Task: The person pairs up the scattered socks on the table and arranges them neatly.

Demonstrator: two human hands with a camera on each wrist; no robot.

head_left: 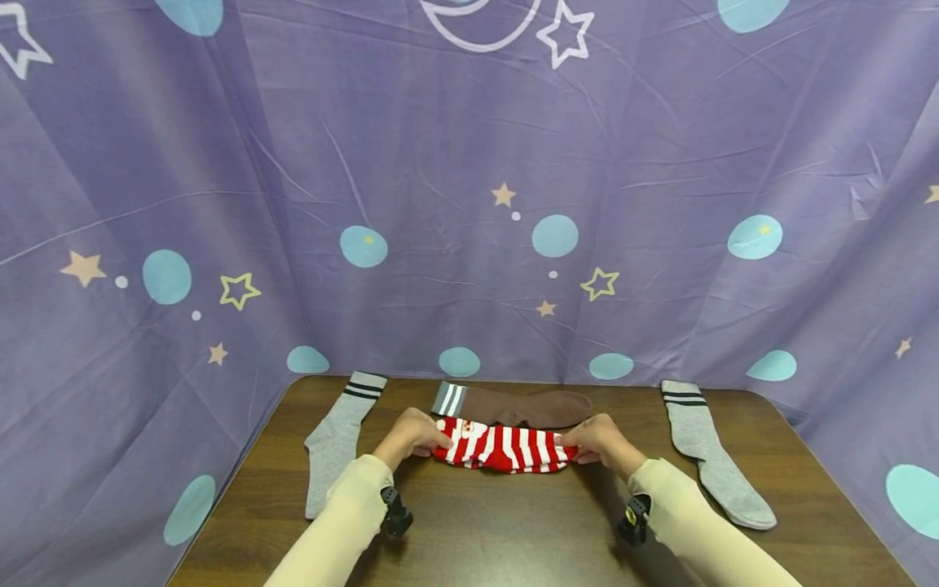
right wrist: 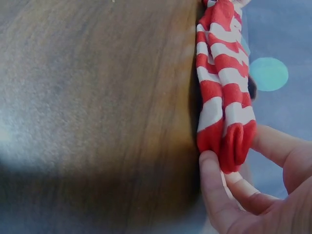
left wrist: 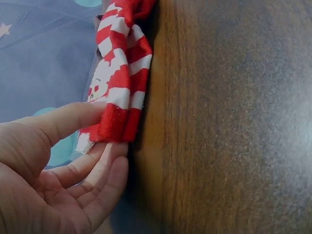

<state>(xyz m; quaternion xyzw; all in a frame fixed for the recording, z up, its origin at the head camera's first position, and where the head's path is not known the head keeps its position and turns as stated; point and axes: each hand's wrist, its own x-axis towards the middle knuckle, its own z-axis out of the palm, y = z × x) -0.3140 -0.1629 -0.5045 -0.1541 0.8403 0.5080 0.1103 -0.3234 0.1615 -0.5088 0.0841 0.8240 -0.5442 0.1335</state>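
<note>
A red-and-white striped sock with a Santa face near its cuff stretches lengthwise between my two hands. My left hand pinches its red cuff end, thumb on top and fingers beneath. The other end, plain red at the toe, is pinched by my right hand. In the left wrist view the sock shows two layers lying side by side; the right wrist view shows the layered toe end between thumb and fingers. Just behind it lies a brown sock with a grey, white-striped cuff, partly overlapped in the head view.
On the wooden table, a grey sock with black cuff stripes lies at the left. Another grey sock like it lies at the right, beside my right forearm. A purple curtain with stars hangs behind the table's far edge.
</note>
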